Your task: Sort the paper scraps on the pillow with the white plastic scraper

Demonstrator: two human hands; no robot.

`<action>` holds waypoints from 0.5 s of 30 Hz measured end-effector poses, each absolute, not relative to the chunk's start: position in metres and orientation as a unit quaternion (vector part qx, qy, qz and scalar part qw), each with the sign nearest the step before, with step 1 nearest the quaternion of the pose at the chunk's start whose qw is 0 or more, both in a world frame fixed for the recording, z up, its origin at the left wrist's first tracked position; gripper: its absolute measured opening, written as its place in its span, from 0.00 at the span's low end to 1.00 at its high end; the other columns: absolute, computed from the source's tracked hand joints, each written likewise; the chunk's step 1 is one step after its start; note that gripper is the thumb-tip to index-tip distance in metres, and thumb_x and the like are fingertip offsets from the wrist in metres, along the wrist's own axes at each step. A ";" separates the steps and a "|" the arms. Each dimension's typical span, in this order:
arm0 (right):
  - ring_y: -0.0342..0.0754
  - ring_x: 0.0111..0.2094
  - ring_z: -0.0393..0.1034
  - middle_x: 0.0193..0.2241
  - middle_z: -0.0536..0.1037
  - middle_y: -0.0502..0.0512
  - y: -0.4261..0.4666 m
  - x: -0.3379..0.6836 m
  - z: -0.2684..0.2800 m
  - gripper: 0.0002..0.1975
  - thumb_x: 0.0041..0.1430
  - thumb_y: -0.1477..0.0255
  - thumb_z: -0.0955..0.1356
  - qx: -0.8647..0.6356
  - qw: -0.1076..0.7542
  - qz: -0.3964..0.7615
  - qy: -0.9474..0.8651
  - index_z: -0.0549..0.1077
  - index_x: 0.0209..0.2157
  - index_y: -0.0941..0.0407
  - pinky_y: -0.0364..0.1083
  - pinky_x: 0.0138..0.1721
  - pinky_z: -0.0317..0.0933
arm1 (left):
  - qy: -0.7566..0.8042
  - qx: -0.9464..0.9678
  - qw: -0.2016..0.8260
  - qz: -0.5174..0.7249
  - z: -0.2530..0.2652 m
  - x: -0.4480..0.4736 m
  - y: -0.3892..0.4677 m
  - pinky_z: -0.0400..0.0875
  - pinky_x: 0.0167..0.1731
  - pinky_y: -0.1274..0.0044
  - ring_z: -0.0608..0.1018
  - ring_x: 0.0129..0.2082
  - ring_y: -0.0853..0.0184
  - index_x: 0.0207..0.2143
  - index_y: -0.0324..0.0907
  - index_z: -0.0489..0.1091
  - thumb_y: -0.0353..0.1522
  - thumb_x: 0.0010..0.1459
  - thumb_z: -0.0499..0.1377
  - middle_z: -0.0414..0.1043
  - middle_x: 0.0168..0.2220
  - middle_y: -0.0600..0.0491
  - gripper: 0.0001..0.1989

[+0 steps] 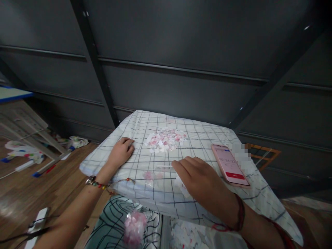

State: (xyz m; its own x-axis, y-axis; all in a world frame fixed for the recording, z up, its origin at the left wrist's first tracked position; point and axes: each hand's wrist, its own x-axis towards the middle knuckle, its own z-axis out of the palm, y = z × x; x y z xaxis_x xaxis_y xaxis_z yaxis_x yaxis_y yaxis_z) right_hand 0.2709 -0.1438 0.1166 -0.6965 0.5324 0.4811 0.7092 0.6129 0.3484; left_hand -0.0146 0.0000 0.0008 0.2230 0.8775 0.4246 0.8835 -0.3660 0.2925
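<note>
Scraps of white and pink paper (166, 140) lie loosely heaped at the middle of the frame, on a tabletop (202, 136) covered with white grid-patterned cloth. The work looks unfinished: the main pile is gathered but mixed, while a small pinkish cluster (150, 175) and some white pieces (181, 185), partly under the right hand (199, 173), sit apart below it. How much has been handled cannot be told. More scraps fill a container (188, 235) at the bottom of the frame, and a clear bag with pink contents (135, 226) is left of it.

The heaped pieces are small, flat and irregular, overlapping thinly at the edges; any markings are too small to make out. The person's right hand is closed, seemingly pinching a thin white stick (164, 166) that points left. The left hand (123, 150), left of the pile, rests half-curled with nothing visible in it.
</note>
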 end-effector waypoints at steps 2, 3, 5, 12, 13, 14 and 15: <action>0.45 0.26 0.62 0.24 0.72 0.51 -0.147 0.272 0.120 0.12 0.55 0.87 0.60 -0.361 0.169 -0.276 -0.875 0.68 0.33 0.59 0.45 0.28 0.55 | -0.562 -0.783 0.007 -0.267 0.001 -0.015 0.000 0.69 0.51 0.64 0.73 0.45 0.58 0.45 0.38 0.72 0.37 0.59 0.48 0.70 0.45 0.43 0.19; 0.46 0.25 0.62 0.23 0.71 0.51 -0.147 0.272 0.121 0.12 0.54 0.87 0.60 -0.370 0.169 -0.282 -0.869 0.68 0.33 0.59 0.45 0.28 0.55 | -0.561 -0.783 0.006 -0.268 0.001 -0.015 0.000 0.69 0.50 0.64 0.73 0.45 0.58 0.45 0.38 0.73 0.37 0.58 0.48 0.70 0.45 0.43 0.19; 0.46 0.24 0.62 0.22 0.71 0.51 -0.149 0.274 0.123 0.13 0.51 0.88 0.60 -0.394 0.168 -0.296 -0.854 0.68 0.31 0.58 0.46 0.27 0.55 | -0.559 -0.783 0.003 -0.273 0.002 -0.015 -0.001 0.69 0.51 0.64 0.73 0.45 0.58 0.44 0.38 0.73 0.37 0.58 0.48 0.70 0.45 0.43 0.19; 0.46 0.22 0.63 0.19 0.69 0.50 -0.164 0.263 0.126 0.16 0.44 0.90 0.59 -0.423 0.162 -0.288 -0.844 0.67 0.26 0.56 0.45 0.24 0.55 | -0.563 -0.778 0.001 -0.278 0.000 -0.014 0.000 0.68 0.51 0.65 0.73 0.45 0.59 0.44 0.40 0.73 0.37 0.58 0.49 0.70 0.44 0.45 0.18; 0.46 0.22 0.64 0.20 0.69 0.50 -0.165 0.261 0.127 0.16 0.44 0.90 0.59 -0.421 0.165 -0.278 -0.848 0.68 0.27 0.56 0.45 0.24 0.56 | -0.563 -0.778 0.002 -0.278 0.000 -0.015 0.000 0.68 0.51 0.65 0.73 0.45 0.59 0.44 0.40 0.73 0.36 0.58 0.49 0.71 0.44 0.46 0.18; 0.46 0.22 0.64 0.20 0.70 0.50 -0.167 0.259 0.128 0.16 0.44 0.90 0.59 -0.417 0.168 -0.269 -0.852 0.68 0.27 0.57 0.45 0.24 0.56 | -0.563 -0.779 0.003 -0.278 0.000 -0.015 0.001 0.68 0.51 0.66 0.73 0.45 0.59 0.44 0.40 0.73 0.36 0.58 0.49 0.71 0.44 0.46 0.18; 0.46 0.22 0.65 0.20 0.70 0.50 -0.167 0.258 0.129 0.16 0.44 0.90 0.59 -0.412 0.172 -0.263 -0.855 0.69 0.28 0.57 0.45 0.24 0.57 | -0.561 -0.780 0.004 -0.276 -0.001 -0.015 0.001 0.68 0.51 0.66 0.72 0.45 0.59 0.44 0.40 0.73 0.36 0.58 0.49 0.71 0.44 0.46 0.18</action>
